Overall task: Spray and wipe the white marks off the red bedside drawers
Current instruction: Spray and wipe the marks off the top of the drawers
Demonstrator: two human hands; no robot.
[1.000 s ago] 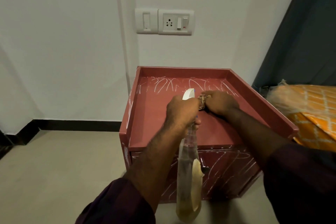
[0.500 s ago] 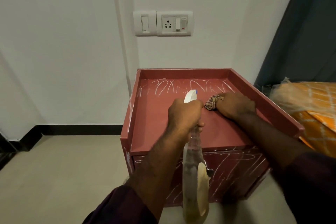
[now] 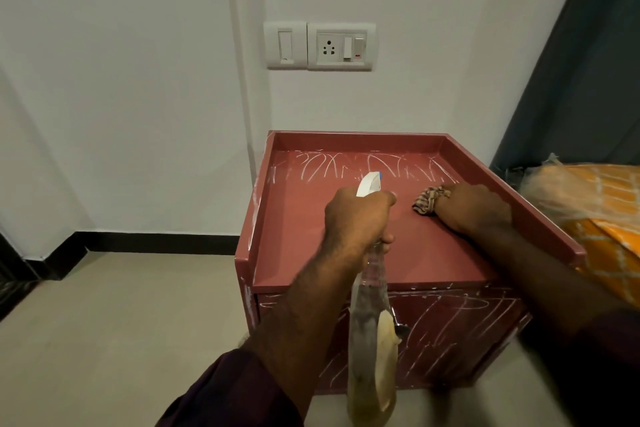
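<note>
Near the middle of the frame, the red bedside drawers [image 3: 433,253] are being seen from above, standing on the pale floor [image 3: 121,322] against the white wall. White marks [image 3: 332,165] are being shown along the far part of the red top, and more of them are lying across the drawer front at the lower part of the frame.

A spray bottle [image 3: 370,340] is being gripped by the left hand [image 3: 356,215], with the fingers curled round its neck. Its white nozzle is pointing toward the far marks, and its clear body is hanging down in front of the drawer front.

To the right of it, a striped cloth [image 3: 427,201] is being pressed onto the red top by the right hand [image 3: 474,208], and the fingers are curled over it. The two hands are sitting apart, with bare red top between them.

A switch plate [image 3: 320,45] is being seen on the wall in the upper middle. A dark curtain [image 3: 588,80] and an orange bed cover [image 3: 595,211] are being seen at the right edge.
</note>
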